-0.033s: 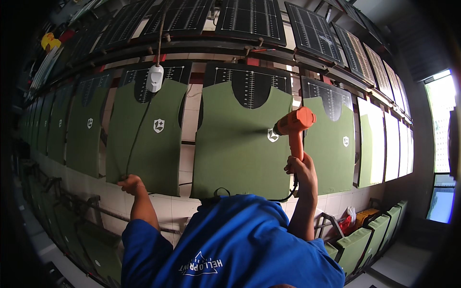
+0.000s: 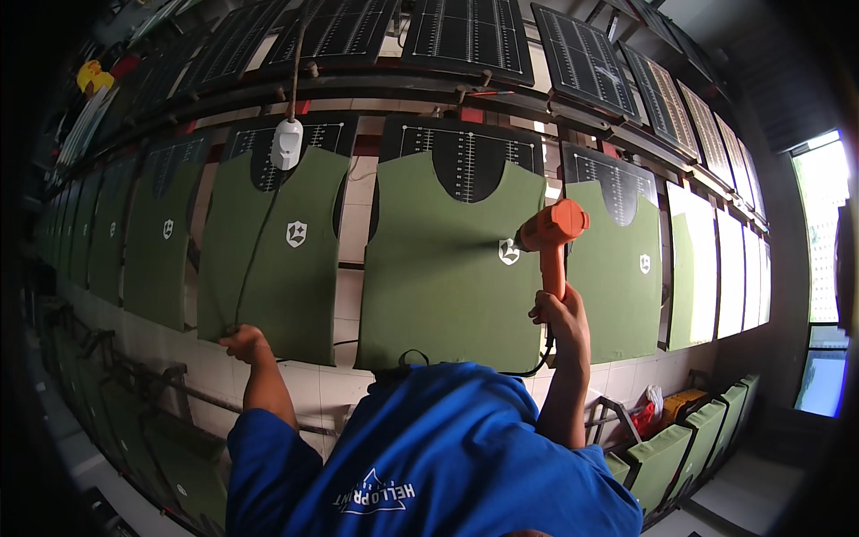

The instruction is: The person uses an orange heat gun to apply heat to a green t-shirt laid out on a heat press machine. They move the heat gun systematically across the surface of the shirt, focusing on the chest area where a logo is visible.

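My right hand (image 2: 569, 320) is closed around the handle of an orange heat gun (image 2: 557, 228). Its nozzle points left at a white shield emblem (image 2: 508, 251) on the green T-shirt panel (image 2: 438, 295) in front of me, and stays just off the cloth. A dark cord (image 2: 259, 242) runs from a hanging white socket (image 2: 286, 145) down to my left hand (image 2: 244, 343), whose fingers are closed on it. That hand is at the lower edge of another green panel (image 2: 309, 309), which bears the same emblem.
More green panels (image 2: 161, 268) lie on boards in rows to both sides. Behind them stand black printing boards (image 2: 467, 40) with white scale lines, along a dark rail. Further covered boards (image 2: 662, 452) and a yellow case (image 2: 683, 404) are at the lower right.
The heat gun has shifted very slightly to the right, uncovering more of the emblem. The hanging socket has swung a little to the left. My left hand looks unmoved.
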A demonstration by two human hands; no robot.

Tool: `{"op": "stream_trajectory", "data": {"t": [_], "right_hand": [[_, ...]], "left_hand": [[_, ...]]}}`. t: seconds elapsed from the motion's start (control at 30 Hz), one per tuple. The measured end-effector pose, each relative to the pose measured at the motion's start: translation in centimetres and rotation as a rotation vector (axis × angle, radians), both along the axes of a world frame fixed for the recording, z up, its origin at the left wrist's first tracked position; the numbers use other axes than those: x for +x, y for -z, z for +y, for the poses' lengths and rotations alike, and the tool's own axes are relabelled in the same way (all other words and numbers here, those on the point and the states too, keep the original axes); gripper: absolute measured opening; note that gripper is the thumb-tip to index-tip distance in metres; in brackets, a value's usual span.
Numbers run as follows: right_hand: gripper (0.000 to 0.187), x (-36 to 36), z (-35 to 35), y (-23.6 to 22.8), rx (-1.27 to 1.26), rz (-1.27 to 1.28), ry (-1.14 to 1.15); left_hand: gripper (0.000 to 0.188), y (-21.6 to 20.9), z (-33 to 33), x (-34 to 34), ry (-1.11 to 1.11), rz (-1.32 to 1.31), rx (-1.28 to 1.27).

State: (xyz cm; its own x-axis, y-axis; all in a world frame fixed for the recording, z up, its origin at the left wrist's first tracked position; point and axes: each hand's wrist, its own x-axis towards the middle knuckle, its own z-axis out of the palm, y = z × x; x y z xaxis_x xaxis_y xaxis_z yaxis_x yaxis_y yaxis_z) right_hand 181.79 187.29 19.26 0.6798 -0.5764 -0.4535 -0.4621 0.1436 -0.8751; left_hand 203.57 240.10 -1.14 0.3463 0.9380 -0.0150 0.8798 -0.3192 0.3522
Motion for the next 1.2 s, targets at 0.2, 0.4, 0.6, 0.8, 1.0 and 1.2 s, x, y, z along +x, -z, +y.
{"op": "stream_trajectory", "data": {"t": [0.2, 0.4, 0.6, 0.8, 1.0, 1.2], "right_hand": [[0.028, -0.2, -0.5, 0.4, 0.029, 0.004, 0.009], [0.026, -0.8, -0.6, 0.0, 0.077, 0.0, -0.005], [0.021, -0.5, -0.2, -0.2, 0.0, 0.013, 0.003], [0.023, -1.3, 0.0, -0.2, 0.049, 0.0, 0.02], [0.026, -1.6, -0.2, 0.1, 0.092, -0.003, -0.05], [0.026, -1.0, 0.7, -0.4, 0.035, 0.013, -0.077]], "left_hand": [[0.049, 0.1, 0.2, 0.2, -0.027, 0.014, 0.003], [0.049, -0.3, 0.0, 0.0, -0.03, -0.002, -0.006], [0.049, -0.1, 0.2, 0.0, -0.016, -0.002, -0.011], [0.048, -0.2, -0.2, 0.0, -0.016, -0.001, -0.016], [0.052, 0.1, 0.6, -0.1, 0.004, 0.006, -0.078], [0.048, 0.2, 0.4, -0.1, 0.002, 0.005, -0.024]]}}
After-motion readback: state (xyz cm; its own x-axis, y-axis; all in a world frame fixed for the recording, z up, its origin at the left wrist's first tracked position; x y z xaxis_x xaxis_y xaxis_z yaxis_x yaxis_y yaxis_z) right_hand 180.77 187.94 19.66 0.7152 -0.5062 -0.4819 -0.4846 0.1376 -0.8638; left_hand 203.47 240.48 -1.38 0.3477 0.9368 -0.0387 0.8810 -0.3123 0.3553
